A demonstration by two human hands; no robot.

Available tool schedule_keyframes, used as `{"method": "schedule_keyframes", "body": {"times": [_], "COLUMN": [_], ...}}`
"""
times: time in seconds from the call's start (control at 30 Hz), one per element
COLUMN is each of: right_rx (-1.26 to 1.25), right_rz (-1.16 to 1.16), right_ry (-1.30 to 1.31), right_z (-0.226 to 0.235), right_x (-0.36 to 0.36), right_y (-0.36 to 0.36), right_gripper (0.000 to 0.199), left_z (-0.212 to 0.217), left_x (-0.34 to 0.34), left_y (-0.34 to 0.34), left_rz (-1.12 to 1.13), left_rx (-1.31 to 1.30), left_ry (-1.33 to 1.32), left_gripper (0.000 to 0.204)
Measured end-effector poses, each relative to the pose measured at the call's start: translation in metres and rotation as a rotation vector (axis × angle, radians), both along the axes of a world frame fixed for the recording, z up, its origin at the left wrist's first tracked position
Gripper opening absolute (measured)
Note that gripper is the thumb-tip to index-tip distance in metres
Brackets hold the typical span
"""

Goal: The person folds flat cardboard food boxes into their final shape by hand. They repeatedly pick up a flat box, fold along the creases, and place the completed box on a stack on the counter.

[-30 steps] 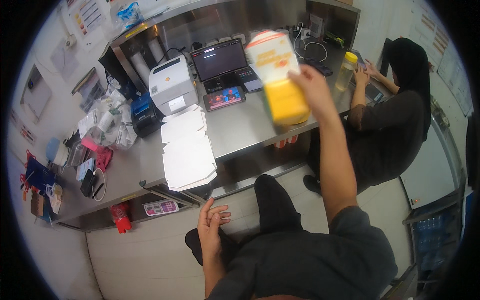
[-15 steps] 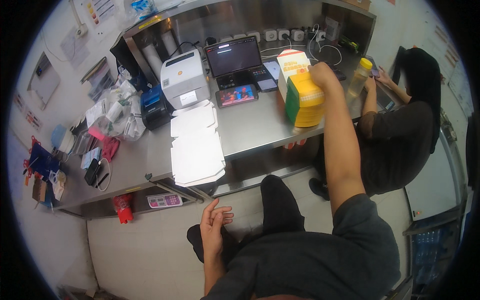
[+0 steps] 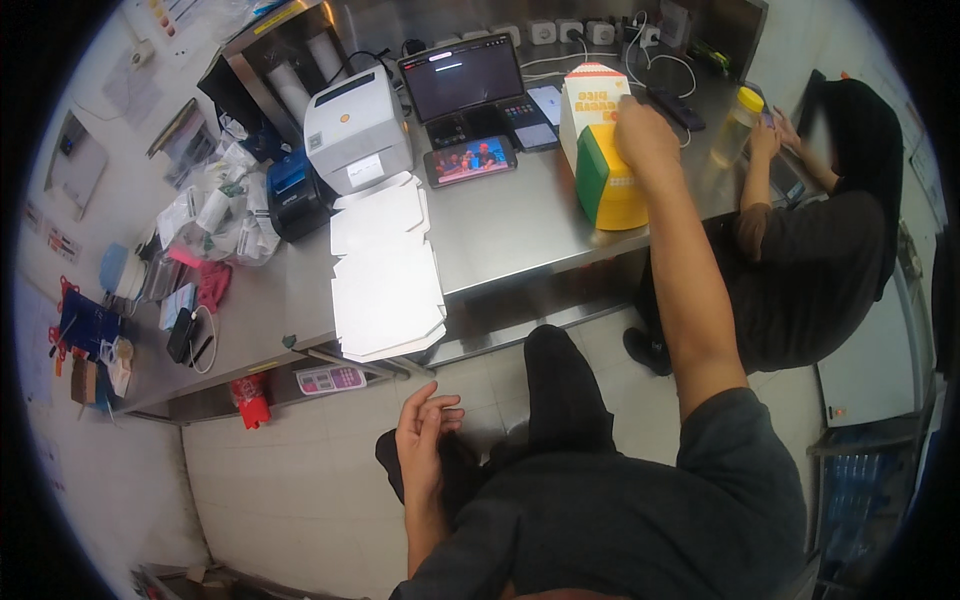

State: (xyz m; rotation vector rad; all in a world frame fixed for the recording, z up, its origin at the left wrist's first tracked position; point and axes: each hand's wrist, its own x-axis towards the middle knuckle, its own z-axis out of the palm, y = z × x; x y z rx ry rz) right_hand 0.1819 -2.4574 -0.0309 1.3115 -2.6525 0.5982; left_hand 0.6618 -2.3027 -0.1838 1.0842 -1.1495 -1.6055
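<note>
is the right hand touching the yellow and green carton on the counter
Touching: the head view shows the right hand resting against the top side of the carton, with no gap.

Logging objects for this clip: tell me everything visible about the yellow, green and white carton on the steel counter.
The carton looks like printed cardboard: a white upper part with a peaked, gabled top and red lettering, a green panel on its left face and a yellow lower body. It stands upright on the steel counter, near the right end, in front of the tablet. The right hand rests on its upper right side. The left hand is far off, down by the person's lap. Nothing else touches the carton.
</note>
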Motion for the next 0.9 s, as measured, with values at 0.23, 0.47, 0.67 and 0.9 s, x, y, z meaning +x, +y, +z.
{"method": "schedule_keyframes", "body": {"times": [0.23,0.47,0.67,0.9], "right_rx": [0.119,0.465,0.553,0.235], "right_rz": [0.141,0.237,0.171,0.139], "right_ry": [0.19,-0.199,-0.33,-0.2], "right_z": [0.001,0.026,0.026,0.02], "right_x": [0.0,-0.016,-0.012,-0.002], "right_y": [-0.006,-0.058,-0.074,-0.057], "right_gripper": [0.036,0.058,0.068,0.062], "left_z": [-0.007,-0.01,-0.009,-0.002], "left_x": [-0.011,-0.012,-0.006,-0.005], "left_y": [-0.005,0.001,0.004,-0.006], "left_rz": [-0.025,-0.066,0.011,0.004], "left_rx": [-0.017,-0.019,0.005,-0.105], "left_ry": [0.025,0.011,0.006,0.023], "left_gripper": [0.042,0.04,0.036,0.034]}}
